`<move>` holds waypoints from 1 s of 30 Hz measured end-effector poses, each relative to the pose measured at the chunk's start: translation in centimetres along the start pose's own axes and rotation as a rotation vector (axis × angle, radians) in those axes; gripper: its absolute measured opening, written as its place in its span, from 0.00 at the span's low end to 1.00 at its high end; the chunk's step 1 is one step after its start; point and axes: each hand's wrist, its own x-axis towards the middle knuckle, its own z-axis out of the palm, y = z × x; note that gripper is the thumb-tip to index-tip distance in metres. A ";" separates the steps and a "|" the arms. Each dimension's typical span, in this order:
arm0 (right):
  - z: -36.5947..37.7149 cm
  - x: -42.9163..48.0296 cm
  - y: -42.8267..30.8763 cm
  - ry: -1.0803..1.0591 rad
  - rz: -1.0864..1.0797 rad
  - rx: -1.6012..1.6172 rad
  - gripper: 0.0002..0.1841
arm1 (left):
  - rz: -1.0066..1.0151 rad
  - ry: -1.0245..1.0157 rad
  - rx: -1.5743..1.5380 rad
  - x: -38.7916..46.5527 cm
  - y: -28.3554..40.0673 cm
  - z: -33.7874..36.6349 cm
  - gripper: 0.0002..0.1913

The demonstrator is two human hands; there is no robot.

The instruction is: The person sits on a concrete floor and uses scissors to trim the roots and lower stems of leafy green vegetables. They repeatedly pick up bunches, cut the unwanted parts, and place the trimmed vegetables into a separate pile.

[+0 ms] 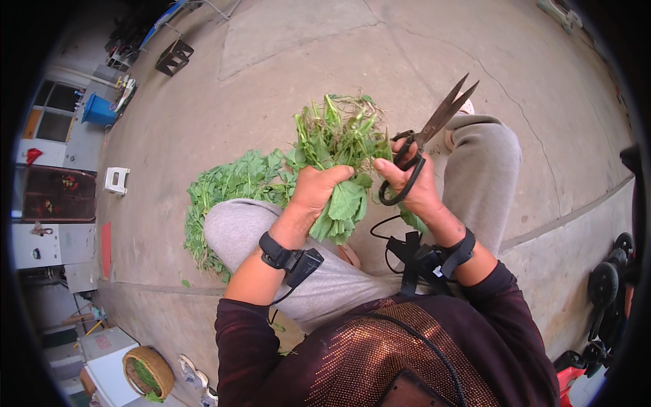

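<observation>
My left hand [316,189] grips a bunch of leafy greens [346,206], its broad leaves hanging below the thumb and its stems pointing away from me. Black-handled iron scissors [435,124] rest in my right hand [422,185], with their blades slightly parted and pointing up and to the right. The right thumb and fingertips are close to the stems; whether they touch them I cannot tell. On the floor beyond and beside my left knee lies a pile of greens [234,178]. Thin roots [374,104] show behind the held stems.
A white plastic stool [117,181] and a blue bin [98,109] stand to the left, with a dark crate-like stool [174,57] farther off. A woven basket with greens [165,369] sits at lower left, near some shoes [193,371]. A raised concrete edge [569,216] runs at right.
</observation>
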 end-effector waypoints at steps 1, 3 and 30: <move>-0.2 0.1 0.0 0.001 -0.020 0.067 0.28 | 0.009 0.063 0.016 -0.1 0.2 -0.1 0.14; -0.9 0.5 -0.3 0.092 -0.125 0.106 0.25 | 0.034 0.122 -0.004 -0.2 0.5 -0.4 0.13; -1.7 -1.2 -4.4 -0.315 -0.266 -1.037 0.36 | 0.317 0.219 0.416 0.5 0.3 -1.6 0.13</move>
